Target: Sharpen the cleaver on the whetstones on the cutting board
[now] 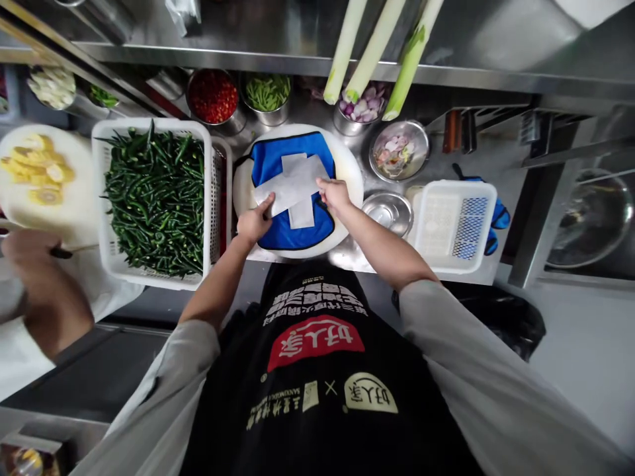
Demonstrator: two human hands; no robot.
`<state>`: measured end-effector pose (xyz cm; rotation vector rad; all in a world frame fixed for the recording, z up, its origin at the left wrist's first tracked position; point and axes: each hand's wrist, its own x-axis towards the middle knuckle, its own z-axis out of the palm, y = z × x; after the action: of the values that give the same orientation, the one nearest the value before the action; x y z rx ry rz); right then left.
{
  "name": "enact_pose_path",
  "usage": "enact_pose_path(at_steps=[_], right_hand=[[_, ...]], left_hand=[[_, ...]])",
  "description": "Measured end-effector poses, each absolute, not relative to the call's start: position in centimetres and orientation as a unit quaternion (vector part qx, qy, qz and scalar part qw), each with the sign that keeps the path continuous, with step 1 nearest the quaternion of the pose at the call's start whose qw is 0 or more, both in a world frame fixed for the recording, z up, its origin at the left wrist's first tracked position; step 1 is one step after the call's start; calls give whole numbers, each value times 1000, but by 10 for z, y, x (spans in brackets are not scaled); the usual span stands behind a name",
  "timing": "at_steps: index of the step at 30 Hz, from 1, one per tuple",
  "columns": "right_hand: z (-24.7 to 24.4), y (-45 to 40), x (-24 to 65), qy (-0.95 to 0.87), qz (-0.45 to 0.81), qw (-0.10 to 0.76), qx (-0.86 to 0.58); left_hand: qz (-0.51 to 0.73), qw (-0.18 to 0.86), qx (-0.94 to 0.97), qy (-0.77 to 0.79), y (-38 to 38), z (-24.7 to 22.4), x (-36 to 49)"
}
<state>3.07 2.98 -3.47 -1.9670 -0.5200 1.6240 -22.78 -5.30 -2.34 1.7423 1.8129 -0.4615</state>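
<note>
Both my hands pinch a flat pale strip (286, 193), which looks like paper or thin plastic. At its lower left end is my left hand (254, 221), closed with the thumb on top. My right hand (334, 194) grips the upper right end, fingers closed. Crossing underneath is a second pale strip (302, 215), partly hidden by the first. Beneath them a blue cloth (323, 229) with black edging is spread on a round white cutting board (350, 162).
Left of the board stands a white basket (99, 198) of green chillies. Another person's hand (30, 248) holds a knife near a board (14, 149) with cut corn. Leeks (377, 49) overhang the shelf above metal bowls (401, 149). A white basket (431, 228) sits right.
</note>
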Motion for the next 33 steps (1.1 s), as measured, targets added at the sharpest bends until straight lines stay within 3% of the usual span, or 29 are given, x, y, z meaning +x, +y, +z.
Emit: enact_pose_path(at_steps=[6, 12, 17, 23, 29, 33], right_hand=[[-23, -34, 53, -173, 628, 179, -737], [-37, 30, 36, -216, 605, 250, -725], [-29, -20, 50, -210, 634, 164, -726], [-47, 30, 33, -239, 614, 248, -710], [-34, -27, 52, -216, 633, 185, -720], [-39, 12, 43, -212, 625, 218, -719]], left_hand=[[-230, 374, 632, 639, -115, -9, -215], [-177, 301, 625, 698, -66, -20, -217], [-228, 372, 611, 661, -117, -7, -210], [-173, 296, 625, 701, -68, -18, -221], [-222, 384, 604, 663, -123, -7, -209], [-188, 334, 626, 679, -81, -16, -216]])
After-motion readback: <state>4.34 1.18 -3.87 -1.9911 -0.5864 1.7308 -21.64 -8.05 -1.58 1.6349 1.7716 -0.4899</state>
